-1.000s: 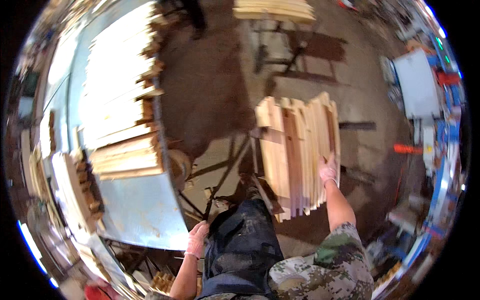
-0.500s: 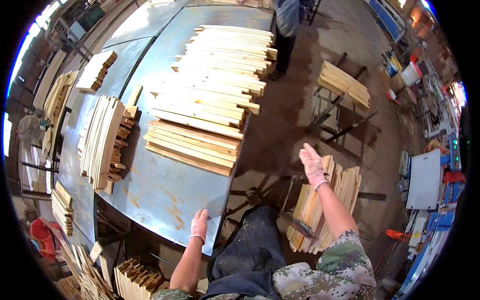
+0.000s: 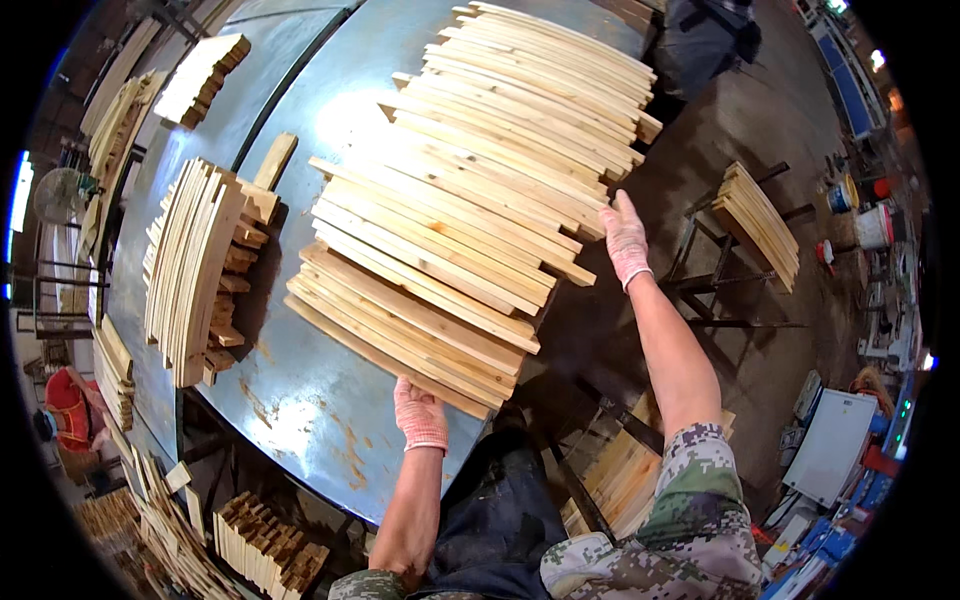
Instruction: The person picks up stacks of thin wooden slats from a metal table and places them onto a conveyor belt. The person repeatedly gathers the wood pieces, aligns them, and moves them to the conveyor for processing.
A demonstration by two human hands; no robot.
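Observation:
A broad row of pale wooden strips (image 3: 430, 230) lies side by side on the metal table (image 3: 300, 420), their right ends uneven. My left hand (image 3: 420, 412), in a pinkish work glove, touches the long side of the nearest strip; its fingers are extended, with the tips partly hidden at the wood. At the right ends of the row is my right hand (image 3: 625, 238), gloved too, fingers stretched out and palm facing the strip ends. It appears to touch one of them without gripping it.
Left on the table stands a stack of strips (image 3: 190, 270), with a smaller stack (image 3: 203, 78) beyond. More boards (image 3: 620, 475) rest on a stand below my right arm, others on a metal trestle (image 3: 755, 225). A person (image 3: 700, 45) stands at the far right of the table.
Both hands have reached the row of strips: my left moved up to its near side, my right moved up from above the lower boards to the strip ends. The view has shifted.

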